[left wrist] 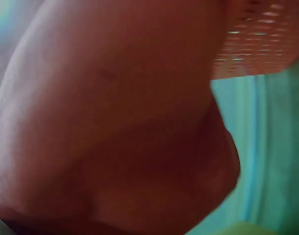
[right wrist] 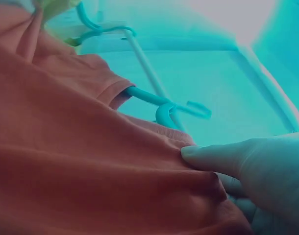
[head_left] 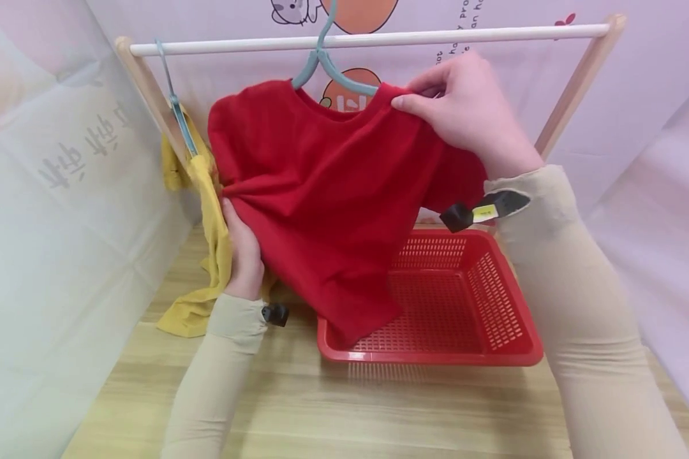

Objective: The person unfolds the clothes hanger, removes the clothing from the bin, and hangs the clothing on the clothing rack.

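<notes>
A red T-shirt (head_left: 327, 172) hangs in front of the rail on a light blue hanger (head_left: 335, 73), whose arms go in at the neckline. My right hand (head_left: 465, 108) pinches the shirt at the shoulder beside the collar, thumb in front. In the right wrist view, the thumb (right wrist: 213, 156) presses on the cloth near the ribbed collar. My left hand (head_left: 244, 248) grips the shirt's left side, where folds gather at the fingertips; most of its fingers are hidden by cloth. The left wrist view is mostly filled by the blurred hand (left wrist: 110, 107).
A white rail (head_left: 235, 44) on wooden posts spans the back. At its left end a yellow garment (head_left: 207, 210) hangs on another blue hanger (head_left: 180, 121), close beside my left hand. A red perforated basket (head_left: 430, 360) stands on the wooden table (head_left: 379, 414) below the shirt.
</notes>
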Demonstrator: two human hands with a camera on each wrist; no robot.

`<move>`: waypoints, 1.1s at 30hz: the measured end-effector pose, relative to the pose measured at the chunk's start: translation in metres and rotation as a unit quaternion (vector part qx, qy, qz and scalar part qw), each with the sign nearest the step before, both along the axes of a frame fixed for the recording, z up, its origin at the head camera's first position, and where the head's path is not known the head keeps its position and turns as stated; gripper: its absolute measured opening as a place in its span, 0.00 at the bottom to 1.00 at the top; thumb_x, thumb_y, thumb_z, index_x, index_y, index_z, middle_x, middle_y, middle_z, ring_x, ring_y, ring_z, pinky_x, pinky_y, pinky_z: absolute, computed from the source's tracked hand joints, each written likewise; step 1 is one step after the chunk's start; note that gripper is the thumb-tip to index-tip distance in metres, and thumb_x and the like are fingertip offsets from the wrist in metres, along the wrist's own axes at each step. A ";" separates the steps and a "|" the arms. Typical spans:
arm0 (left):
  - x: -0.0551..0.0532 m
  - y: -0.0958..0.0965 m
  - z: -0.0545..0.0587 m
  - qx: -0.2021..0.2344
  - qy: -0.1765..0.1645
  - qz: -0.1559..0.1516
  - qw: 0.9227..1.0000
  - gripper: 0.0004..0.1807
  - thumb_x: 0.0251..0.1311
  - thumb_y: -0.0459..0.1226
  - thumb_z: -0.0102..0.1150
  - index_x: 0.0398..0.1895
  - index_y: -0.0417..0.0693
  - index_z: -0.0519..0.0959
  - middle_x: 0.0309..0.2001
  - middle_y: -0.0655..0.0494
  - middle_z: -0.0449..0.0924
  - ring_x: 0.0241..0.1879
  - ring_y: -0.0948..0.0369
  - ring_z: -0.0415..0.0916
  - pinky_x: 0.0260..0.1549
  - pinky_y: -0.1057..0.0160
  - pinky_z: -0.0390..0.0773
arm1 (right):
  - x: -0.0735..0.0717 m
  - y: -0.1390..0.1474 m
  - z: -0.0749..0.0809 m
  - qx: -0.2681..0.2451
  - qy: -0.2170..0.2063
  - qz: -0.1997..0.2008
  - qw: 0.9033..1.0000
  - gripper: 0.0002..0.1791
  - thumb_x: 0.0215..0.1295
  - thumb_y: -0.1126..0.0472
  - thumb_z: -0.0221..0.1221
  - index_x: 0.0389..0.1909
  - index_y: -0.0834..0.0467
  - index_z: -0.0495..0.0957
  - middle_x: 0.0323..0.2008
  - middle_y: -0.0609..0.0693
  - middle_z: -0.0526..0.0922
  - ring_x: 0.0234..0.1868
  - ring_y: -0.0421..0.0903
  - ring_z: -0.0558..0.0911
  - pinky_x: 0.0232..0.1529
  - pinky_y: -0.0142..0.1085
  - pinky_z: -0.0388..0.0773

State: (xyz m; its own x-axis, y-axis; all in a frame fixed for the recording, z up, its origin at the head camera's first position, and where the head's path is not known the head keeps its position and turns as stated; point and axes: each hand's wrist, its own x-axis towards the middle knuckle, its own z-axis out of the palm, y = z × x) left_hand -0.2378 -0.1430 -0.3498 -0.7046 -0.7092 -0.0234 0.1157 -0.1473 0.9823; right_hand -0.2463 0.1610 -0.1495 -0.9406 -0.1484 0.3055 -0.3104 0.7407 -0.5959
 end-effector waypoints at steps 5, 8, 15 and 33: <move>-0.003 -0.004 -0.029 -0.049 -0.082 -0.024 0.995 0.36 0.75 0.61 0.42 0.77 0.52 0.62 0.72 0.62 0.63 0.67 0.68 0.61 0.63 0.75 0.58 | -0.005 -0.011 -0.015 0.020 -0.010 0.011 1.000 0.22 0.68 0.43 0.65 0.55 0.51 0.87 0.43 0.50 0.87 0.40 0.44 0.83 0.42 0.33 0.75; -0.002 -0.007 -0.048 -0.064 -0.102 -0.062 0.991 0.36 0.76 0.58 0.43 0.76 0.45 0.63 0.72 0.55 0.65 0.69 0.62 0.61 0.66 0.70 0.59 | -0.007 -0.015 -0.024 0.020 -0.023 0.012 0.999 0.21 0.68 0.44 0.65 0.54 0.52 0.87 0.43 0.50 0.88 0.40 0.43 0.83 0.43 0.33 0.76; 0.005 -0.015 -0.079 -0.086 -0.079 -0.122 0.986 0.34 0.78 0.49 0.45 0.80 0.42 0.55 0.77 0.51 0.57 0.75 0.59 0.52 0.71 0.66 0.53 | -0.010 -0.020 -0.036 0.005 -0.027 0.015 1.000 0.20 0.67 0.45 0.66 0.53 0.52 0.88 0.43 0.48 0.88 0.40 0.42 0.84 0.43 0.33 0.75; 0.026 -0.031 -0.113 -0.217 -0.125 -0.248 0.936 0.35 0.72 0.39 0.58 0.73 0.27 0.59 0.71 0.30 0.62 0.73 0.43 0.58 0.71 0.51 0.59 | 0.011 0.057 -0.055 -0.081 -0.035 -0.004 0.996 0.34 0.64 0.35 0.64 0.69 0.41 0.75 0.65 0.44 0.78 0.63 0.49 0.78 0.66 0.49 0.70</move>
State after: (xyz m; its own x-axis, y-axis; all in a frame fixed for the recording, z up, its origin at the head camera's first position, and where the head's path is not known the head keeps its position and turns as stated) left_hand -0.2119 -0.1742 -0.4629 -0.9609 -0.2765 -0.0168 -0.1022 0.2973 0.9493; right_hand -0.2352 0.2184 -0.2048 -0.9613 -0.0948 0.2585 -0.2584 0.6353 -0.7278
